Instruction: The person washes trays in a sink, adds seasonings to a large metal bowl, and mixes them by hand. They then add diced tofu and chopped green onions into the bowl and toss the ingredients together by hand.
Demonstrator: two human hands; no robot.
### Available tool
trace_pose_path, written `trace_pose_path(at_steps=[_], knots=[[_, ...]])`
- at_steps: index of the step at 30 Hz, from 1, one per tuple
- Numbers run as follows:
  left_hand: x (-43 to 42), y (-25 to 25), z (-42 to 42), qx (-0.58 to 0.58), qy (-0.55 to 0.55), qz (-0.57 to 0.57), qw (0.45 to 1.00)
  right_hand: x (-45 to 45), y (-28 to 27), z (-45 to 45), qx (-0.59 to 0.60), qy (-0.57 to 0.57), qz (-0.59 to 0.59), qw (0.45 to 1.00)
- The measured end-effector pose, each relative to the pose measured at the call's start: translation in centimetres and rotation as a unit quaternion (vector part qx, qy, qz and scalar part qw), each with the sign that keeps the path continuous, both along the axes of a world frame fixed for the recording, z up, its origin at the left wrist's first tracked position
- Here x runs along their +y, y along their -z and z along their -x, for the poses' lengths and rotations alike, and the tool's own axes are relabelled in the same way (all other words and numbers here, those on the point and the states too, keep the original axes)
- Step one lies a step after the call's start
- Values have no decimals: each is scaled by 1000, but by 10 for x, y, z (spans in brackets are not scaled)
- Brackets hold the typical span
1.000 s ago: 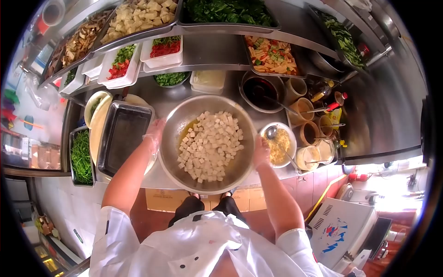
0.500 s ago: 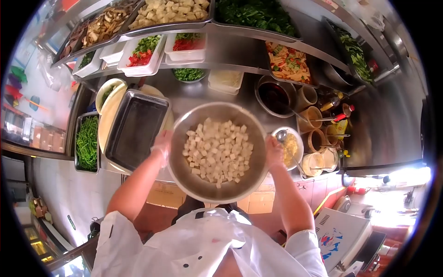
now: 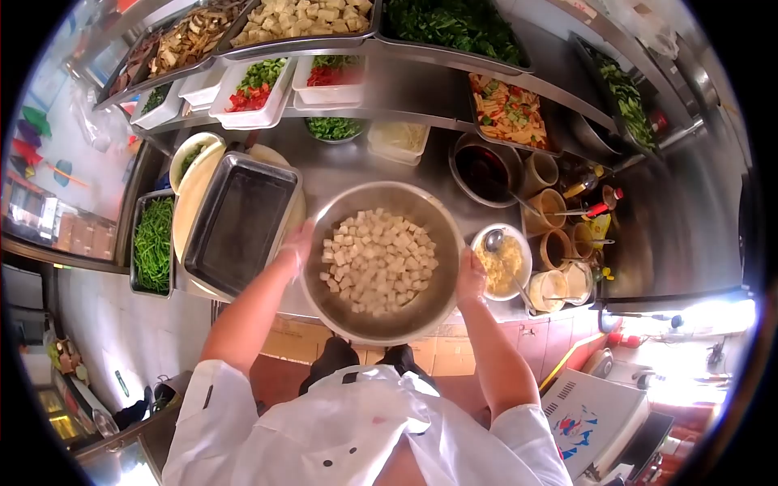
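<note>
A wide metal bowl [image 3: 442,304] sits in front of me, level, over the front edge of the steel counter. Small pale cubes [image 3: 379,261], perhaps tofu, lie loosely across its bottom. My left hand [image 3: 298,247], in a thin clear glove, grips the bowl's left rim. On the opposite side my right hand [image 3: 471,278] is closed on the right rim, and its fingertips are partly hidden. Just right of that hand stands a white bowl [image 3: 524,279] of chopped yellowish food, with a spoon in it. Left of my left hand lies a dark rectangular metal tray [image 3: 243,219].
Behind the bowl is a pot of dark liquid [image 3: 486,168]. Several seasoning tubs [image 3: 549,287] and bottles line the right. A tray of green beans [image 3: 152,247] stands far left. Shelves above hold white containers [image 3: 253,93] and trays of cut vegetables.
The metal bowl has come slightly lower in view, its rim looking smaller, and the cubes have shifted together toward the back. Both hands keep hold of its rim.
</note>
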State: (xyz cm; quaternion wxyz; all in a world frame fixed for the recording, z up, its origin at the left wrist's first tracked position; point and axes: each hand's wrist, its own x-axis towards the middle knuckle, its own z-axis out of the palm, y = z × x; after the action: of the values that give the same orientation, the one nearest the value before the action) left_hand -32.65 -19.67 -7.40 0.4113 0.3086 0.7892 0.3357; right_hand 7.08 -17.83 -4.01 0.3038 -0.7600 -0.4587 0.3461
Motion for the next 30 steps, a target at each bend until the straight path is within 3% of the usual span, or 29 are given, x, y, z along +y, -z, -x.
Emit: trace_pose_path(at_steps=[1,3,5,7,8,10,11,13,14,16,17,19,21,22,23,25,26,28,29,30], knots=[[15,-3,0,36,30,10,999,-4,-1,2,1,13,-6,1000],[39,20,25,-101,101,13,990,-34,5,-1,2,38,-13,999],[40,31,32,-144,117,-13,982,-81,69,-18,5,50,-82,995],[14,26,23,-88,84,-60,991,-119,39,-13,67,41,75,994],[0,20,19,-54,68,-78,993,-127,52,-25,91,36,73,993],[-40,87,34,-87,-5,-85,993,-129,81,-44,143,25,69,987],[-49,73,29,-123,-13,-30,992,-95,2,-28,90,15,104,990],[-63,22,12,-195,-31,81,977,-56,47,-44,111,-2,-23,994],[-58,28,7,-210,-50,44,975,-20,23,-40,104,-34,-8,994],[-48,42,0,-239,-91,-31,966,23,43,-47,78,-88,-27,993],[-41,34,-5,-217,-87,-12,972,32,34,-41,62,-90,-13,994],[-12,-6,-13,-175,-79,21,981,50,6,-27,27,-94,10,995],[16,-54,-14,-170,-90,40,980,86,0,-40,28,-118,-45,992],[18,-74,-11,-226,-66,3,972,90,2,-46,28,-130,-65,989],[20,-95,-9,-285,-42,-30,957,84,-30,-40,59,-113,-27,992],[-3,-92,-8,-266,-55,-113,956,67,-130,-21,121,-76,37,989],[-22,-55,-9,-195,-97,-73,973,51,-119,-27,80,-97,24,992],[-67,5,-18,-150,-123,-15,981,15,-20,-55,-78,-164,14,983],[-75,10,-21,-177,-102,-8,979,4,19,-63,-130,-187,16,974],[-61,-2,-22,-198,-92,-5,976,15,21,-59,-69,-148,16,987]])
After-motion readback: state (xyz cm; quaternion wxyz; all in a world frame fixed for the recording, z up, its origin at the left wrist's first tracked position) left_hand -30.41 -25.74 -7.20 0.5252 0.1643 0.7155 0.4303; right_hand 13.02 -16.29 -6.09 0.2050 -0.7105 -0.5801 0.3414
